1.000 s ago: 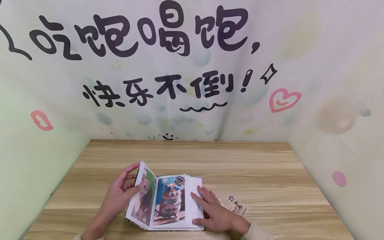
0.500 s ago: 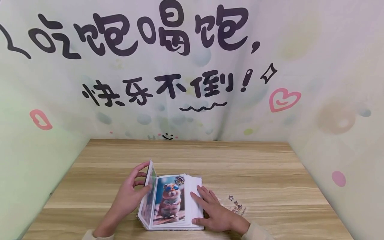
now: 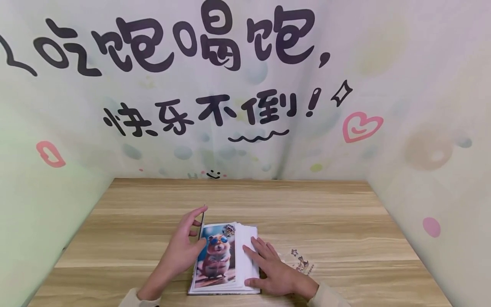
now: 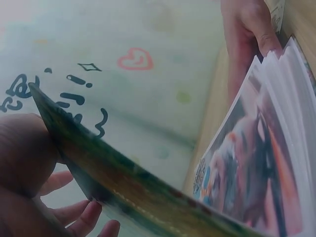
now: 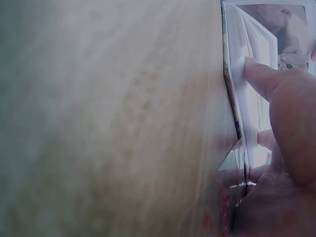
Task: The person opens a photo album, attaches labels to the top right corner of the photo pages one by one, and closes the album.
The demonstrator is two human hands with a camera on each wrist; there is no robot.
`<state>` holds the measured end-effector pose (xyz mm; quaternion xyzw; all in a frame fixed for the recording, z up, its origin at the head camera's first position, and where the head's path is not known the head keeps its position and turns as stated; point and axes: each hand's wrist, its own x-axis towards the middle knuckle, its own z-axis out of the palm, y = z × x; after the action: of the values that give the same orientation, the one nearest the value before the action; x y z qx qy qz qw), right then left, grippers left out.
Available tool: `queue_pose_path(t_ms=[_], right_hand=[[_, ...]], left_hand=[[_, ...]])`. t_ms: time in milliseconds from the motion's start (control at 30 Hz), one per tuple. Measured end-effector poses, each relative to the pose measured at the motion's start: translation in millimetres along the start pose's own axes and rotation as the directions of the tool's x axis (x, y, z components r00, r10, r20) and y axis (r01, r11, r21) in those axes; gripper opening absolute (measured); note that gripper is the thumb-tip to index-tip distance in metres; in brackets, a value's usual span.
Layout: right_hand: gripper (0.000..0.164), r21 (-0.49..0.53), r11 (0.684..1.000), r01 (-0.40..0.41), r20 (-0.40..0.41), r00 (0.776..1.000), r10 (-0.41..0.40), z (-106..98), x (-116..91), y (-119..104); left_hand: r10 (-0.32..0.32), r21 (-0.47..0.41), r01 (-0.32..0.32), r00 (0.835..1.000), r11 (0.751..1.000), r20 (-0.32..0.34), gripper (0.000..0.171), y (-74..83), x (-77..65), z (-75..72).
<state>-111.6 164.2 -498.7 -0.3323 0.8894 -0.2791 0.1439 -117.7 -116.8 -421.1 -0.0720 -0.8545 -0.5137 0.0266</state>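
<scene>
A small photo album (image 3: 248, 260) lies on the wooden table, showing a picture of a hamster (image 3: 218, 260) in blue sunglasses with a round sticker in its top right corner. My left hand (image 3: 181, 249) holds the front cover (image 4: 118, 170) nearly upright, thumb on the inner side and fingers behind it. Across the right edge of the album, my right hand (image 3: 277, 272) rests with fingers spread on the white pages. Its thumb touches the page edges (image 5: 239, 64) in the right wrist view. The inner face of the cover is mostly hidden in the head view.
A clear sticker sheet (image 3: 303, 264) lies on the table (image 3: 326, 221) just right of my right hand and partly behind it. A printed cloth wall (image 3: 245, 162) stands along the far edge, with pale walls on both sides.
My left hand has swung the front cover rightward, from leaning left to nearly upright, so the cat picture inside it is lost from sight. The right hand stays on the album.
</scene>
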Motion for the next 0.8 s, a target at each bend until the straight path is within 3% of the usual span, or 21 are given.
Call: queue_pose_path(t_ms=[400, 633, 800], right_hand=[[0.080, -0.011, 1.000, 0.014, -0.020, 1.000, -0.014, 2, 0, 1], [0.079, -0.017, 1.000, 0.010, -0.017, 1.000, -0.010, 2, 0, 0], [0.079, -0.012, 1.000, 0.002, -0.010, 1.000, -0.002, 1, 0, 0]], left_hand=[[0.087, 0.080, -0.087, 0.996, 0.993, -0.003, 0.082, 4.4, 1.7, 25.9], [0.180, 0.176, -0.171, 0.983, 0.969, -0.039, 0.077, 3.7, 3.8, 42.7], [0.184, 0.229, -0.170, 0.982, 0.958, -0.040, 0.076, 3.4, 4.1, 52.7]])
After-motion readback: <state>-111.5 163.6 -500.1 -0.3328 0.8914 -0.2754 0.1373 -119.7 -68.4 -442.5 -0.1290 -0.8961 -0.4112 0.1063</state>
